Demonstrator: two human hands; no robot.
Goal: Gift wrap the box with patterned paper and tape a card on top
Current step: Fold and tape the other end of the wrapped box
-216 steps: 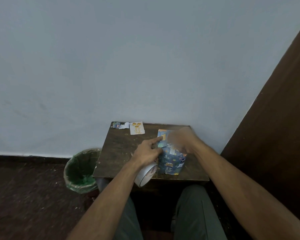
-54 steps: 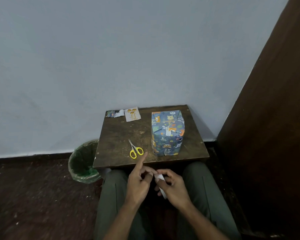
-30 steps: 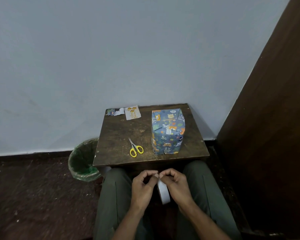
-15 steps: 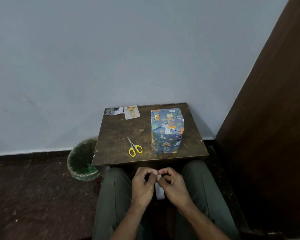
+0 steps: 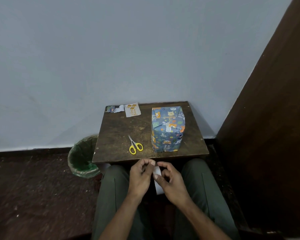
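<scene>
Picking at the tape roll (image 5: 157, 177) over my lap

My left hand (image 5: 140, 177) and right hand (image 5: 171, 181) are both gripping it, seeking its end; the wrapped box (image 5: 167, 130) is standing on the table (image 5: 118, 134), the card (image 5: 132, 110) waiting.

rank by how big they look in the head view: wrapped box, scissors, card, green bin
1. wrapped box
2. green bin, partly hidden by the table, so unsure
3. scissors and card look alike

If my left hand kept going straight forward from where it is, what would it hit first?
Probably the near edge of the table just ahead of the left hand; the scissors lie beyond. Depth is unclear.
</scene>
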